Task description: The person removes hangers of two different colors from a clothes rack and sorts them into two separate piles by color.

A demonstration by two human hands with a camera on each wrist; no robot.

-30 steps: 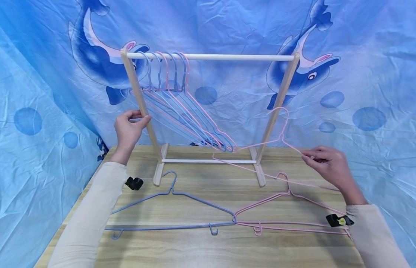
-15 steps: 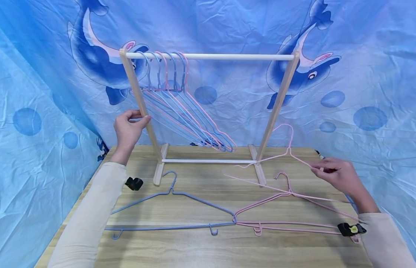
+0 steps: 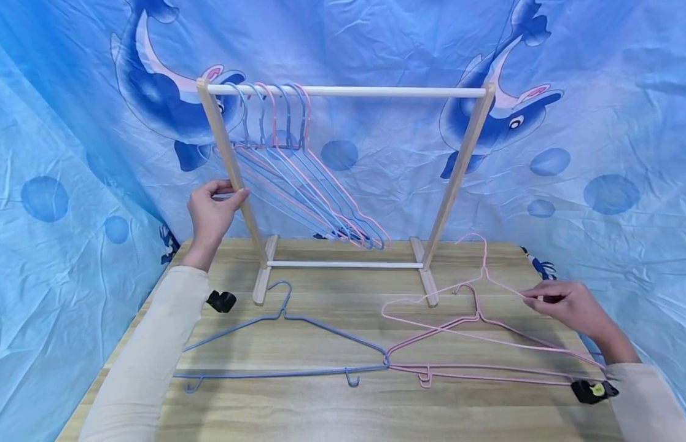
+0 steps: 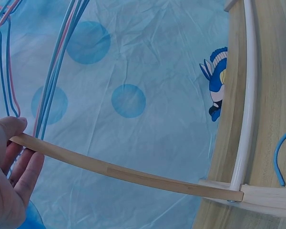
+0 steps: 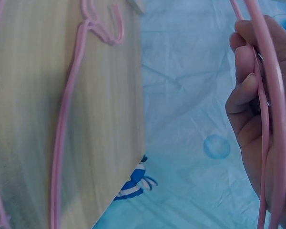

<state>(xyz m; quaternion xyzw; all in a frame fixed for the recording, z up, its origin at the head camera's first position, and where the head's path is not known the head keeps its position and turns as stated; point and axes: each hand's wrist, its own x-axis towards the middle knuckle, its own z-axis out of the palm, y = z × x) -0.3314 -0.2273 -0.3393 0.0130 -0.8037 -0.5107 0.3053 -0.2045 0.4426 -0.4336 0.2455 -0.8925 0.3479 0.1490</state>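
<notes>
Between thumb and fingers my right hand (image 3: 564,304) pinches the right shoulder of a pink clothes hanger (image 3: 484,270). In the head view this hanger overlaps the pink hangers (image 3: 431,331) lying on the table at the right. My left hand (image 3: 212,205) grips the left wooden post (image 3: 223,138) of a small garment rack; the left wrist view shows thumb and fingers on either side of the post (image 4: 109,168). Several blue and pink hangers (image 3: 343,209) hang bunched at the left of the rack's white top rail (image 3: 398,92).
A blue hanger (image 3: 331,334) lies front left on the wooden table (image 3: 298,411), its corner meeting the pink ones. The rack's low white bar (image 3: 343,264) and right post (image 3: 459,172) stand behind. A blue dolphin-print sheet (image 3: 597,245) hangs around the table.
My right hand has moved down and to the right with the pink hanger, from beside the rack's right post to over the pink hangers on the table. My left hand keeps its place.
</notes>
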